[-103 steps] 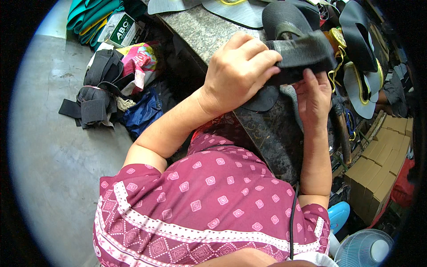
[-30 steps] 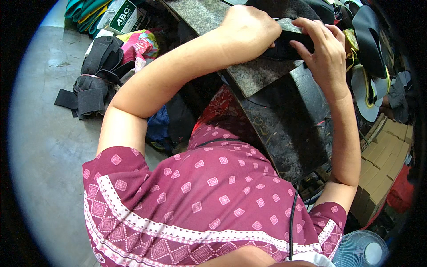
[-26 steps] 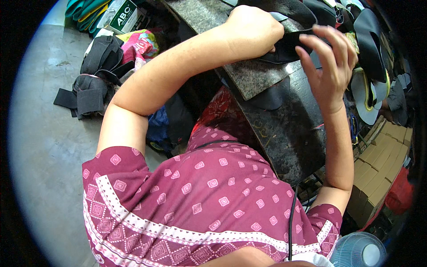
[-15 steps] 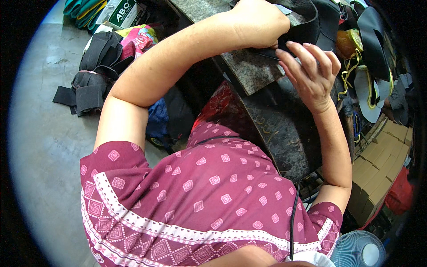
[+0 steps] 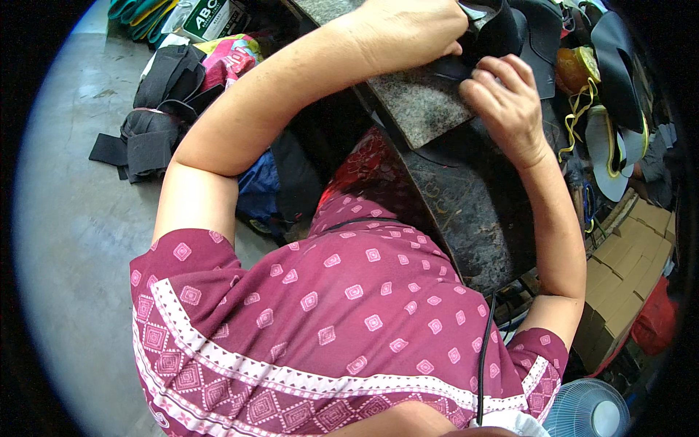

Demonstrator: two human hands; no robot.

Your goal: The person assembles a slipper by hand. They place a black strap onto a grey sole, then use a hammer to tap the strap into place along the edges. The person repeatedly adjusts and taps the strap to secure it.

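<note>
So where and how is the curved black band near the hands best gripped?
Probably pinch the curved black band at its right bend, coming from the near side: it bows outward there, away from the left hand, with the right hand just nearer the person.

Black band [image 5: 504, 33]: dull black, broad and smooth-faced.
Band's bend: curved round on itself, one face standing up, a paler gap showing inside the curve.
Band's left end: in the grip of the left hand [image 5: 415, 33], contact partly hidden.
Band's lower edge: just above the curled right hand [image 5: 507, 105]; touching or apart cannot be told.
</note>
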